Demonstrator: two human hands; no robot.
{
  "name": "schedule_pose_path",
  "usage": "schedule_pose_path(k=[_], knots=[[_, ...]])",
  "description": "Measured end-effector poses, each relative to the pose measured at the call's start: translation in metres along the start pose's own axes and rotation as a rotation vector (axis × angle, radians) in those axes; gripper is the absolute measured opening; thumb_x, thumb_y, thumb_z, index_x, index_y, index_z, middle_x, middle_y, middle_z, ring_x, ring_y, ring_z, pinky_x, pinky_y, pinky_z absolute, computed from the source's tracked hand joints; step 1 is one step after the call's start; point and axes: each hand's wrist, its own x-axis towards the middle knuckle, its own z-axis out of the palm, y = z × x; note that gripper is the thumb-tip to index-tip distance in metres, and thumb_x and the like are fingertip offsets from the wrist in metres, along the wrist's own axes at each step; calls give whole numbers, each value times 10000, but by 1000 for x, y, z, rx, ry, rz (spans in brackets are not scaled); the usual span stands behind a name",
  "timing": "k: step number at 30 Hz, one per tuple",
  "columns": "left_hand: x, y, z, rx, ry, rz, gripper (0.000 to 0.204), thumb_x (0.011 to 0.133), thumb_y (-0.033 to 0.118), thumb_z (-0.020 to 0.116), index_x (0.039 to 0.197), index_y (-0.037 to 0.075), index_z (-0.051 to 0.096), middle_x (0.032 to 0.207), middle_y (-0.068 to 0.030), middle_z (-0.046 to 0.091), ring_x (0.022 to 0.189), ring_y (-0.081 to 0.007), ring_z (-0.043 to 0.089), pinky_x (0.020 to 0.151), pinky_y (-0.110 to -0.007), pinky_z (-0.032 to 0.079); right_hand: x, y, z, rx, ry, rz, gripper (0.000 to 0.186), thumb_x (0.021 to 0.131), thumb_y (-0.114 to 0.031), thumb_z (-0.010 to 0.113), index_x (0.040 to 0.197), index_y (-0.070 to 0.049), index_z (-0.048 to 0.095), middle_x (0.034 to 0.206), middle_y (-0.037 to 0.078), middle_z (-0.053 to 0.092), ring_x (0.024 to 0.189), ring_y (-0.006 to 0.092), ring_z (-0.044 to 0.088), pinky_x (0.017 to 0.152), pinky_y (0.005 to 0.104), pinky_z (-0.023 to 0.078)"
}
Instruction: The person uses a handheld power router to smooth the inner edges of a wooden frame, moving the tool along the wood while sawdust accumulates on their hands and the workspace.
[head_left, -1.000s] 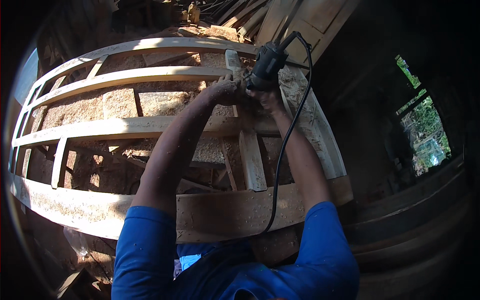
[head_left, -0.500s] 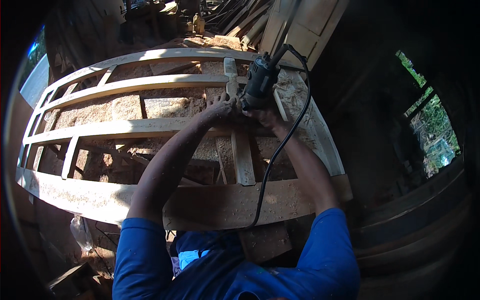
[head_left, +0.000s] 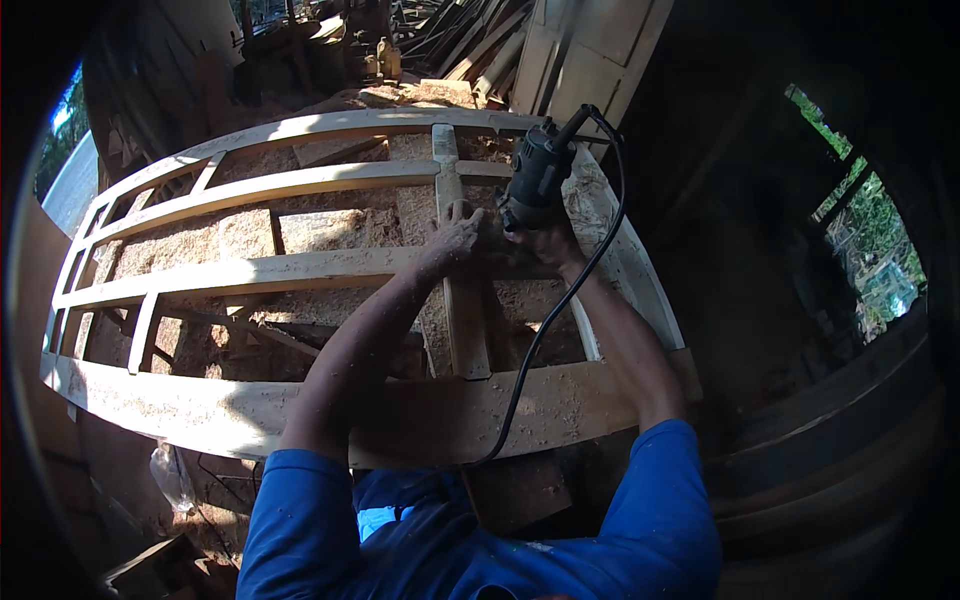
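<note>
A dark handheld router with a black cord stands over the right part of a pale wooden frame. My right hand is closed around its lower part, in shadow. Just left of the router, my left hand lies over a wooden crosspiece, its fingers bent. Deep shadow between the hands hides what the left fingers grip. The cord runs down past my right forearm and over the near rail. Shavings lie on the frame's wide right-hand board.
Sawdust-covered boards lie under the frame's openings. Stacked timber and a pale panelled door stand at the back. A clear plastic bag hangs below the near rail at left. A gap in the dark wall shows greenery.
The router and both hands have shifted right along the frame. My left hand has come from the crosspiece's left side to over it. The whole view has also shifted slightly.
</note>
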Motion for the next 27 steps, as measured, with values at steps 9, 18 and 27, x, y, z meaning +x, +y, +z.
schedule_pose_path(k=[9, 18, 27], knots=[[1, -42, -9, 126, 218, 496, 533, 780, 468, 729, 1098, 48, 650, 1147, -197, 473, 1087, -435, 408, 961, -538, 356, 11, 10, 11, 58, -11, -28, 816, 689, -196, 879, 1355, -61, 427, 1194, 44, 607, 1056, 163, 605, 946, 342, 506], [-17, -33, -34, 70, 56, 362, 719, 729, 509, 803, 1211, 43, 546, 1120, -189, 488, 1107, -398, 409, 959, -513, 385, 17, 6, 30, 96, -48, 36, 738, 695, -203, 878, 1302, -59, 483, 1157, 54, 624, 1063, 175, 599, 957, 360, 485], [-43, -24, -59, -163, 48, 279, 577, 818, 604, 676, 1168, 145, 686, 1224, -199, 485, 1153, -425, 388, 1002, -551, 342, 23, 26, 43, 9, 35, -103, 968, 649, -184, 904, 1422, -70, 333, 1289, 67, 557, 1173, 201, 560, 1040, 364, 440]])
